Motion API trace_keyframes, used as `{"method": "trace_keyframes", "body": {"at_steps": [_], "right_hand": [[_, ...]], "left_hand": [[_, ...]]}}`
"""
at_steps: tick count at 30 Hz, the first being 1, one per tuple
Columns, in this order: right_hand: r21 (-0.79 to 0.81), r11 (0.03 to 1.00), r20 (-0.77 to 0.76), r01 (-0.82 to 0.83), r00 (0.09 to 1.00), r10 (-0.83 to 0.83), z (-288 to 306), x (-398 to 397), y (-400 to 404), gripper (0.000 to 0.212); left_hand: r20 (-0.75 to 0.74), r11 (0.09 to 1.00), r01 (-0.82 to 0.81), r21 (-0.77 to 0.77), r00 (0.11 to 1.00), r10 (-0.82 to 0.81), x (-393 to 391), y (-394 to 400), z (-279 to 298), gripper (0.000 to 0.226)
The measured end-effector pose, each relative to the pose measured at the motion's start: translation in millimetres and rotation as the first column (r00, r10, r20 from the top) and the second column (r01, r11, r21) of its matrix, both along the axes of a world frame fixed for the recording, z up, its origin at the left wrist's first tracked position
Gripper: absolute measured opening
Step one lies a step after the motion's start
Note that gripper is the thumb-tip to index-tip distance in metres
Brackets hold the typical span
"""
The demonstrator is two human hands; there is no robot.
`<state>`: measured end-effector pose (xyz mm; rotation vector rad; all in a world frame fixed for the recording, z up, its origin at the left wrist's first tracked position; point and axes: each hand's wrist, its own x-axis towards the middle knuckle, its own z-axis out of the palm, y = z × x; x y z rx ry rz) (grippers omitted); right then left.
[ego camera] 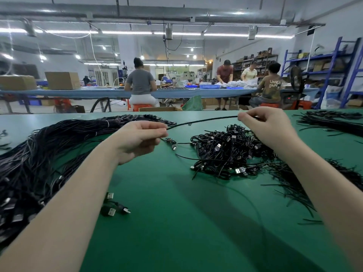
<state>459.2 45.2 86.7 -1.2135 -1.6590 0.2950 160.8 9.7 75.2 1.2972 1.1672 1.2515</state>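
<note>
A single black cable [202,120] runs taut across the middle of the frame, held just above the green worktop [176,213] between the two hands. The left hand [141,138], left of centre, has its fingers curled and pinches the cable's left part between thumb and fingertips. Below that hand a short stretch with small plugs [172,144] droops towards the worktop. The right hand [269,126], in the upper right, pinches the cable's other part in the same way.

Under the cable, right of centre, lies a pile of coiled cables [225,152]. A thick bundle of long cables [39,154] fills the left side. Thin black ties [294,183] are scattered at the right, and a few loose plugs [112,205] lie at the lower left.
</note>
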Motion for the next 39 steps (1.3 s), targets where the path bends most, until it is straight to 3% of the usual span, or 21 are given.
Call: {"method": "trace_keyframes", "body": {"at_steps": [1,3,5,8,11,16,19,21,24,26,28,31,34,37,39], "right_hand": [[-0.063,0.996,-0.01,-0.059,0.998,0.058,-0.2,-2.8,-0.2,0.023],[-0.211,0.954,-0.044,-0.214,0.977,0.21,0.6,-9.6,-3.4,0.022],[-0.367,0.856,-0.07,-0.364,0.929,0.365,-0.2,-18.3,-8.7,0.022],[-0.516,0.681,-0.112,-0.52,0.829,0.548,-6.2,-32.7,-17.2,0.023],[-0.587,0.569,-0.128,-0.576,0.76,0.638,-16.9,-43.6,-21.5,0.022],[-0.7,0.423,-0.175,-0.576,0.712,0.68,-41.0,-49.3,-21.1,0.026],[-0.772,0.361,-0.137,-0.523,0.691,0.71,-56.5,-52.5,-23.4,0.027],[-0.783,0.408,-0.079,-0.47,0.725,0.685,-63.9,-53.3,-24.2,0.028],[-0.678,0.598,-0.029,-0.428,0.828,0.561,-55.8,-48.1,-20.1,0.03],[-0.588,0.655,-0.171,-0.474,0.865,0.472,-38.4,-41.7,-18.0,0.03],[-0.52,0.659,-0.295,-0.543,0.838,0.458,-19.4,-39.2,-21.6,0.03],[-0.453,0.603,-0.366,-0.656,0.754,0.545,-5.7,-46.0,-33.4,0.031],[-0.486,0.399,-0.391,-0.778,0.601,0.697,-11.7,-56.5,-43.6,0.031],[-0.581,0.186,-0.434,-0.792,0.495,0.753,-33.1,-66.4,-44.6,0.031],[-0.65,0.203,-0.381,-0.732,0.546,0.746,-50.7,-67.9,-39.5,0.033]], "left_hand": [[0.185,1.0,-0.015,-0.005,0.983,0.016,-0.7,1.3,0.8,0.023],[0.547,1.0,-0.003,-0.008,0.837,0.007,0.8,3.8,1.8,0.011],[0.719,1.0,0.013,0.004,0.695,-0.013,5.2,6.3,2.3,0.007],[0.669,1.0,0.011,0.019,0.743,-0.021,11.8,7.8,2.3,0.029],[0.649,0.999,0.029,0.025,0.76,-0.038,12.5,6.4,5.4,0.05],[0.554,0.999,-0.029,0.019,0.833,0.014,9.3,-4.0,21.3,0.044],[0.591,0.987,0.141,0.075,0.791,-0.158,16.2,-14.4,30.0,0.052],[0.502,0.907,0.411,0.095,0.767,-0.4,19.7,-22.3,33.4,0.055],[0.051,0.708,0.698,-0.108,0.715,-0.698,26.2,-28.9,29.1,0.05],[-0.251,0.678,0.64,-0.361,0.634,-0.731,36.0,-25.8,19.5,0.056],[-0.309,0.754,0.487,-0.442,0.706,-0.637,45.8,-20.2,9.1,0.06],[-0.078,0.912,0.315,-0.261,0.935,-0.345,51.8,-7.3,0.7,0.059],[0.046,0.994,0.103,-0.034,0.994,-0.102,53.0,-1.6,6.8,0.054],[0.336,0.979,0.16,0.126,0.921,-0.194,49.3,-7.7,23.4,0.058],[0.495,0.923,0.315,0.222,0.779,-0.385,41.9,-17.2,33.3,0.059]]}}
